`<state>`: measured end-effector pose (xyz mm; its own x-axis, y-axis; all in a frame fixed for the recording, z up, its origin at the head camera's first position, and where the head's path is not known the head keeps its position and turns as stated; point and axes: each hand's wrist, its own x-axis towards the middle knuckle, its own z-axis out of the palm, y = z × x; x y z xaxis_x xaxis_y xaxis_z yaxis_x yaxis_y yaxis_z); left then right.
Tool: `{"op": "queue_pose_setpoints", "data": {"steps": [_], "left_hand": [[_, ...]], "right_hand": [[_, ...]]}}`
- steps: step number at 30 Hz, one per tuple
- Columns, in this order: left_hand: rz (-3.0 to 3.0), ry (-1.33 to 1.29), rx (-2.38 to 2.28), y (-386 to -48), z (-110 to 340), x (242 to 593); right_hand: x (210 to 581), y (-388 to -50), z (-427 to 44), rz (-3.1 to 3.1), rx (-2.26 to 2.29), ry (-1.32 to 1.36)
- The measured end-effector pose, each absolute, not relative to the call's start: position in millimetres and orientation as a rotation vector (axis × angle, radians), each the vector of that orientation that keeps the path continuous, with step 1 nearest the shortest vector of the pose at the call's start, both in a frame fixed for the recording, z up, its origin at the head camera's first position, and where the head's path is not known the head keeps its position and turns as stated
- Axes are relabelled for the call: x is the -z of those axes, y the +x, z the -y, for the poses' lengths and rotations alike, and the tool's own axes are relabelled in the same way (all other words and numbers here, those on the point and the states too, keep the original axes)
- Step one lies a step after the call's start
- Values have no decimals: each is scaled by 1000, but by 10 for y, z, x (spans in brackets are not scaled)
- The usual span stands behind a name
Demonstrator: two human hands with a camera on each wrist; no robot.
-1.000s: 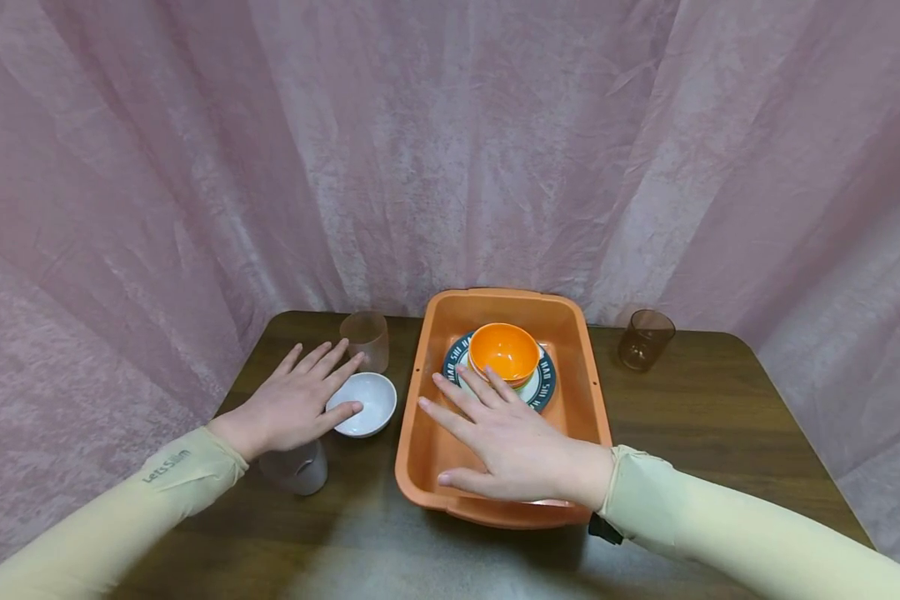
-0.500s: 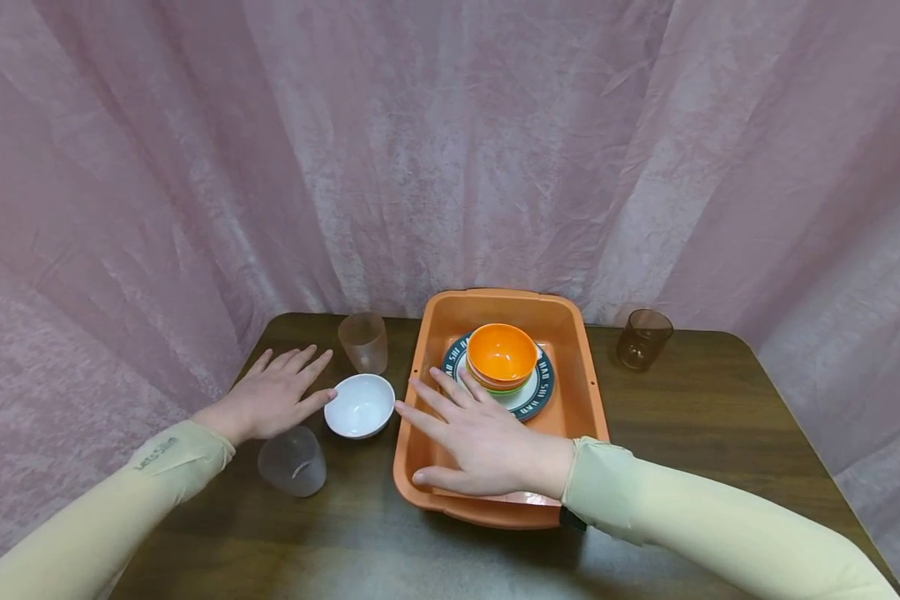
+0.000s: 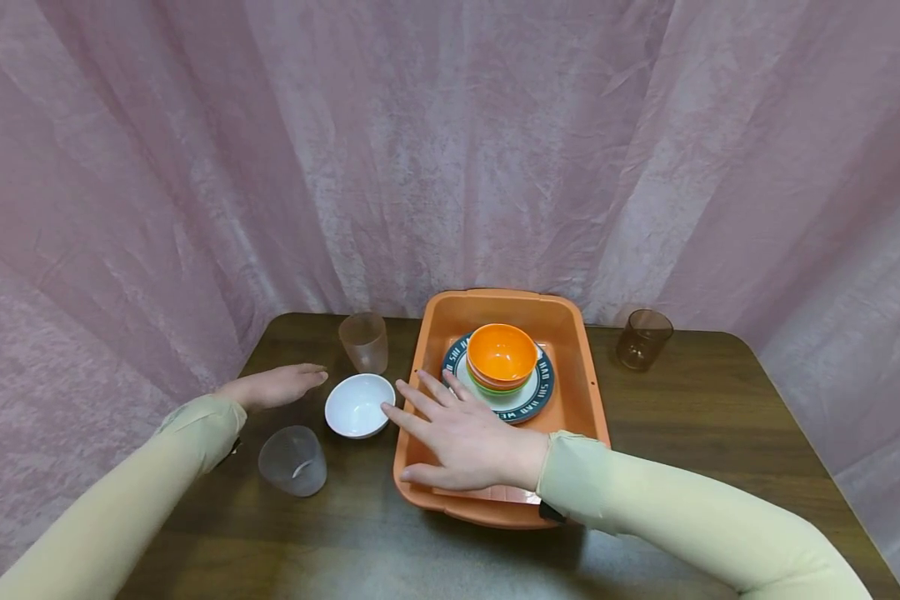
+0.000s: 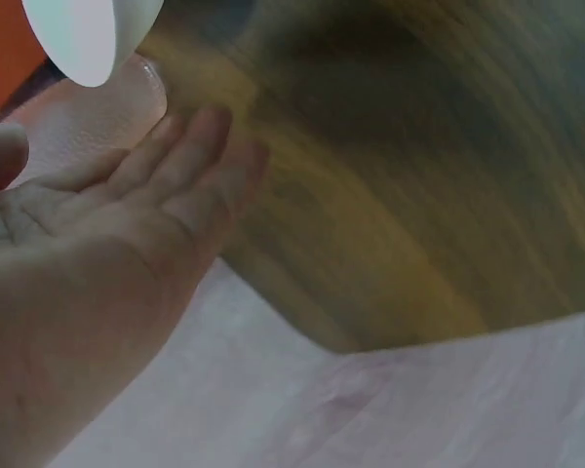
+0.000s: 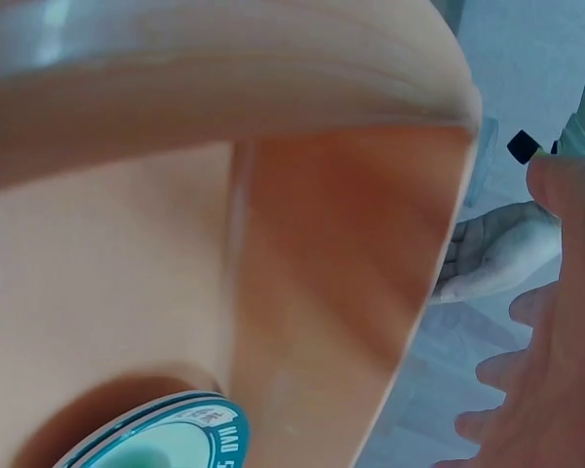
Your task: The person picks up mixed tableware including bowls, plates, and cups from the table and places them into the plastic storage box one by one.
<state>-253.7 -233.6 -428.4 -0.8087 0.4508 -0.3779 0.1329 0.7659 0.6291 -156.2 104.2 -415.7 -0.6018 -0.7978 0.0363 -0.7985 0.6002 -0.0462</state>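
Observation:
My left hand (image 3: 276, 387) is turned on its side with straight fingers, just left of a white bowl (image 3: 358, 406); a gap shows between them. In the left wrist view, this bowl (image 4: 96, 34) and a pinkish translucent cup (image 4: 93, 112) appear past the fingers. My right hand (image 3: 461, 442) hovers palm down, fingers spread, over the left front of an orange basin (image 3: 573, 417). Nothing is in either hand. Inside the basin, an orange bowl (image 3: 502, 354) tops a stack of bowls on dark-rimmed plates (image 3: 528, 408). The right wrist view shows several fingers of my right hand (image 5: 556, 341) beyond the basin wall.
Behind the white bowl stands a pinkish translucent cup (image 3: 365, 343). A frosted cup (image 3: 294, 462) leans nearer the front left. At the back right is a brown transparent cup (image 3: 643, 340). The wooden table (image 3: 705, 417) ends at a pink curtain (image 3: 450, 167).
My left hand has drawn left, away from above the white bowl, and turned from palm down onto its side. My right hand has shifted left over the basin, still spread.

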Motion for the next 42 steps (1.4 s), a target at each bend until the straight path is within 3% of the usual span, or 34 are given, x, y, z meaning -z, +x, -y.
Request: {"op": "queue_pose_setpoints", "data": {"steps": [21, 42], "left_hand": [[-2038, -12, -1318, -2670, 2286, 4799], [-1980, 34, -1335, -2643, 2200, 4878]], "right_hand": [[4275, -1574, -875, 2793, 19, 1421], [4255, -1573, -865, 2766, 18, 1434]]}}
